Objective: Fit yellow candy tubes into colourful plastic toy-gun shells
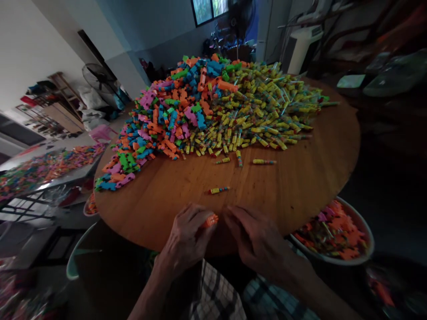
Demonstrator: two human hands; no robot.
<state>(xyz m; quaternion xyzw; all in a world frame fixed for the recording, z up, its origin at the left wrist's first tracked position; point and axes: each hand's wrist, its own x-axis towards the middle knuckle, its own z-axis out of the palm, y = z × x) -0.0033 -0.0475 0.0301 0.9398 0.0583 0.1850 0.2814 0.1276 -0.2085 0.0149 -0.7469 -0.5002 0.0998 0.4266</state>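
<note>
Near the front edge of the round wooden table (160, 195), my left hand (188, 235) is closed on an orange plastic piece (210, 220). To its right, my right hand (255, 235) has its fingers curled close together; whatever is between them, if anything, is hidden. Just beyond both hands lies a small yellow-labelled tube (218, 190) with coloured beads inside. Farther back are a few more such tubes (264, 162), in front of a large heap of yellow tubes (260, 111). Beside that heap, on the left, are piled orange, blue, green and pink plastic pieces (167, 115).
A white-rimmed basin (371, 246) of mostly orange pieces stands below the table's right edge. At left, another table holds many coloured pieces (53, 164). A pink stool (102, 131) and a fan (96, 75) stand behind; a white appliance (302, 49) is at the back right.
</note>
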